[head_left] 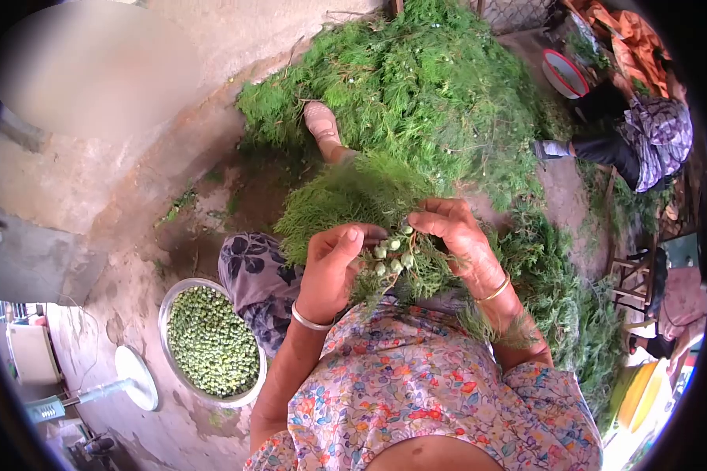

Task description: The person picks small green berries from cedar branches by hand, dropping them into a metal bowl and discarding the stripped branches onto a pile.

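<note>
A leafy conifer branch (353, 196) with flat, feathery green sprays lies across my lap, between my two hands. A cluster of small pale-green cones (393, 257) shows on it, just right of my left hand. My left hand (335, 263), with a silver bangle at the wrist, is closed around the branch, thumb on top. On the other side, my right hand (454, 234), with a gold bangle, has its thumb and forefinger pinched together at the top of the cone cluster. Whether a single cone sits in that pinch is too small to tell.
Left of my knee stands a metal basin (165, 314) full of green cones. A large heap of cut branches (432, 86) lies ahead and continues down the right. Another person (644, 145) sits at the right, near a red-rimmed bowl (564, 74). A pedestal fan (136, 377) stands lower left.
</note>
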Action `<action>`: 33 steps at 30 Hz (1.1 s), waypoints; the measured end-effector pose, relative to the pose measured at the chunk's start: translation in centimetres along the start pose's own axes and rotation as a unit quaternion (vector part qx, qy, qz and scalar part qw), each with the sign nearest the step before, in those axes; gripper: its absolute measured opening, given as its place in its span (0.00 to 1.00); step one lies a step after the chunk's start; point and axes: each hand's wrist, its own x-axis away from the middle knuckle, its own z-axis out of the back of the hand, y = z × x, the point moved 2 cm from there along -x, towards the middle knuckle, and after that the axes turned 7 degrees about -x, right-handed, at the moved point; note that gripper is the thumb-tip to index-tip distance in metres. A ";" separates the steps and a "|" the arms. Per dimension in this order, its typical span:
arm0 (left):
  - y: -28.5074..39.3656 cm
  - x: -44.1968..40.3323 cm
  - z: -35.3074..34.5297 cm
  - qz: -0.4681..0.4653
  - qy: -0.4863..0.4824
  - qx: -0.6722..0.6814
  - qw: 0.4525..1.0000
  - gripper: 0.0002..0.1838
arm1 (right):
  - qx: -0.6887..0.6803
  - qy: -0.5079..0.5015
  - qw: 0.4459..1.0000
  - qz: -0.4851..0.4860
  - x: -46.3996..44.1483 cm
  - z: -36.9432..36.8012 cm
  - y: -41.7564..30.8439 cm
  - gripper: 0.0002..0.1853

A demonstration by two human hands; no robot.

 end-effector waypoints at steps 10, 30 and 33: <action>2.4 0.4 -3.6 -0.291 -0.033 -0.573 0.766 0.43 | -0.036 -0.014 0.993 0.110 -0.2 1.2 1.6 0.08; -3.4 1.0 -4.3 -0.213 0.180 -0.385 0.880 0.07 | 0.005 0.135 0.975 0.178 -1.1 1.6 4.8 0.08; -3.2 0.5 -3.0 -0.197 0.225 -0.386 0.873 0.07 | 0.074 0.177 0.937 0.291 -0.9 1.7 5.1 0.08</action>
